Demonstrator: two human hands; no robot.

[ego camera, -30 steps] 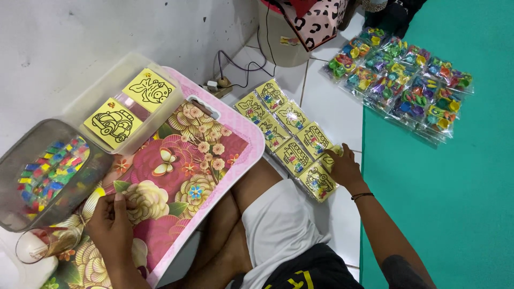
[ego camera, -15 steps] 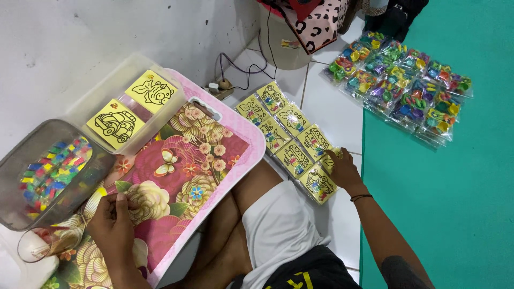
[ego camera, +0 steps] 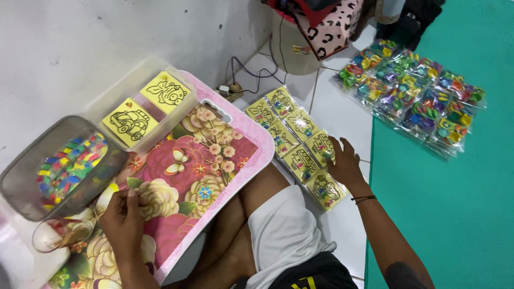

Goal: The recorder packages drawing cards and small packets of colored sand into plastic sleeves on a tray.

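Right hand (ego camera: 345, 163): fingers spread, moved up from the floor row's near end onto the yellow plastic-wrapped picture packets (ego camera: 300, 140).
Left hand (ego camera: 124, 218): unmoved, loosely curled on the pink floral lap tray (ego camera: 251, 142); pinch unclear.

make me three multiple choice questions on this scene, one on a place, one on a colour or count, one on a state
1. Where does the right hand rest?
A. on the wrapped yellow picture cards on the floor
B. in the grey box
C. on the green mat

2. How many yellow cards lie in the clear box?
A. one
B. two
C. five

3. What is the state of the grey box of coloured pieces?
A. shut with a lid
B. tipped over
C. open, pieces showing

Answers:
1. A, its fingers lie on the packs beside the knee.
2. B, a car drawing and an animal drawing lie side by side.
3. C, the coloured bits show from above; the left hand rests on the flowered tray nearby.
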